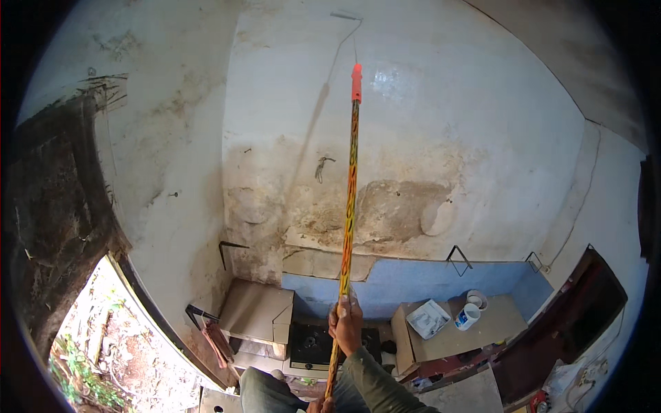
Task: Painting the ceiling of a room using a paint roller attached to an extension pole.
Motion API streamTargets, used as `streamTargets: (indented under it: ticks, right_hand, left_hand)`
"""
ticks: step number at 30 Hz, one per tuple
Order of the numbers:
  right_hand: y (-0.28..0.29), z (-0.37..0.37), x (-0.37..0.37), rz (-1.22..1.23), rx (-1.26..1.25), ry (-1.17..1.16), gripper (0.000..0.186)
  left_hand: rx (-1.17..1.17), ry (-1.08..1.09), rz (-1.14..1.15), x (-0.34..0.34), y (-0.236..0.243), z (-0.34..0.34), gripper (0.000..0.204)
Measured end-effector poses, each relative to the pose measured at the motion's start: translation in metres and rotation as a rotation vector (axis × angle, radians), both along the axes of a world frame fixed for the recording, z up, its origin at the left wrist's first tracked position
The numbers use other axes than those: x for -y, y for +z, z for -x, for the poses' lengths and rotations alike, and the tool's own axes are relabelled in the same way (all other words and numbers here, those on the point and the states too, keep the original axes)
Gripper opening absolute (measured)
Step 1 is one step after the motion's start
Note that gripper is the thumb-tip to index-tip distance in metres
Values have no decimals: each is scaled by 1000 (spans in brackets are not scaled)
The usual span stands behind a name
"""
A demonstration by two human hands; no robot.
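My right hand [348, 323] is wrapped round a long pole [350, 199] patterned in yellow, orange and black. Lower down, at the bottom edge, my left hand [319, 405] closes on the same pole, only partly in view. The pole rises almost straight up to a red tip [357, 82]. Out of this tip runs a thin wire frame, bent like a paint roller's, with a slim crosspiece [344, 16] high against the stained white wall [441, 76]. Whether a roller sleeve sits there is hard to make out. The pole's shadow falls left of it.
A gas stove [313, 344] stands below, between a left counter [255, 310] and a right counter [441, 344]. The right one bears a paint tray [428, 319] and a white-blue bucket [467, 316]. Metal brackets [459, 258] jut from the wall. A doorway opens at lower left.
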State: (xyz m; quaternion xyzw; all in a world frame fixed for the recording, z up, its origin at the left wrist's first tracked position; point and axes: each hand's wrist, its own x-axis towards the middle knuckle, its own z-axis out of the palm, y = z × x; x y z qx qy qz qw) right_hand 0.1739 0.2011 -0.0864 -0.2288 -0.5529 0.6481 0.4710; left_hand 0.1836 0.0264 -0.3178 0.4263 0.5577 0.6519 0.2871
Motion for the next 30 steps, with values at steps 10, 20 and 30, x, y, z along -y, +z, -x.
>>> streamTargets:
  ticks: [10,20,30]
  right_hand:
    - [-13,-15,-12,-41,69,-104,39]
    - [26,-6,-57,-107,103,-199,28]
    - [124,1,-122,-292,154,-339,29]
  left_hand:
    - [-275,-131,21,7,-16,-4,36]
    - [-913,295,-468,-47,29,-18,30]
    - [374,-459,154,-101,161,-5,43]
